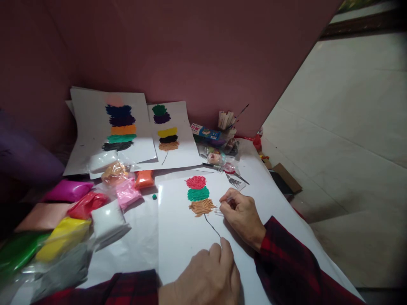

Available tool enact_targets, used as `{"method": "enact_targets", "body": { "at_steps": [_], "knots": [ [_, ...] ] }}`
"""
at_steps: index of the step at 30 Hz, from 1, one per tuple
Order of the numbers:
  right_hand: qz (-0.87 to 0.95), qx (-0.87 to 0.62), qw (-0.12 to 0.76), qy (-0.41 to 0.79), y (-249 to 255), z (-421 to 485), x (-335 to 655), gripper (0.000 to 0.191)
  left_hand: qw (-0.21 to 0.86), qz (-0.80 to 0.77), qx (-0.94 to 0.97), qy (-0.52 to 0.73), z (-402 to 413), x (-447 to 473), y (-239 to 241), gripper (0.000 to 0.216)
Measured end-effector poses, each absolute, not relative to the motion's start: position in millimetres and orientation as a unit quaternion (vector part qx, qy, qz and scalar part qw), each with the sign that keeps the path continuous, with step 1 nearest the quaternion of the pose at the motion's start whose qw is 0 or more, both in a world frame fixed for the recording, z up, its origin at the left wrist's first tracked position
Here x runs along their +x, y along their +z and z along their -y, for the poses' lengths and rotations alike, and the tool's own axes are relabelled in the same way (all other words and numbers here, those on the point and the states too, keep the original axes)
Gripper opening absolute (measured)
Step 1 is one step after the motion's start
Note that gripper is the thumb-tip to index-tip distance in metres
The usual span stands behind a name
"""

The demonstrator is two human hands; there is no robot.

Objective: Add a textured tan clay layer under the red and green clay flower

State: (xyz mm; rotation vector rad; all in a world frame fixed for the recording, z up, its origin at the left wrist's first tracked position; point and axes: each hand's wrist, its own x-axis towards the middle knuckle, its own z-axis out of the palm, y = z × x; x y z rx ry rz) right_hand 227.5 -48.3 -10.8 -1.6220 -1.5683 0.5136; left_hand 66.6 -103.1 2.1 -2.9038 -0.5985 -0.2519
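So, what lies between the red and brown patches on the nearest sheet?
A green patch sits between the red patch and brown patch, in the head view.

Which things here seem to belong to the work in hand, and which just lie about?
Probably the job's:
nearest banded sheet
pale fork in right hand
dark stem at left hand
coloured packets

Apparently lying about:
loose fork
paintbrush
cardboard box on floor

White paper sheet [174,254] flat on counter [140,237]. Textured clay bands [198,195] stacked upper-middle: red, green, brown. Thin dark strand [212,225] slants down-right from brown; pale fork [218,211] tines beside it.
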Motion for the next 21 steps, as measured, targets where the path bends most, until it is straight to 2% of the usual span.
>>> {"method": "enact_targets", "body": {
  "at_steps": [8,15,19,21],
  "knots": [
    [0.584,-0.629,0.447,0.251,-13.2,47.7,233.3,0.007,0.090,0.197,-0.973,-0.084,101.8,66.4,-0.1,0.020],
    [0.515,-0.578,0.511,0.373,-15.1,47.2,233.8,0.004,0.040,0.216,-0.975,-0.039,103.9,65.6,-4.2,0.026],
    [0.543,-0.563,0.520,0.343,-18.2,41.9,234.0,0.012,0.039,0.219,-0.974,-0.031,104.0,66.2,-4.1,0.028],
    [0.580,-0.563,0.503,0.305,-20.0,38.9,234.6,0.010,0.045,0.224,-0.973,-0.030,103.8,66.7,-3.4,0.028]
  ]
}}
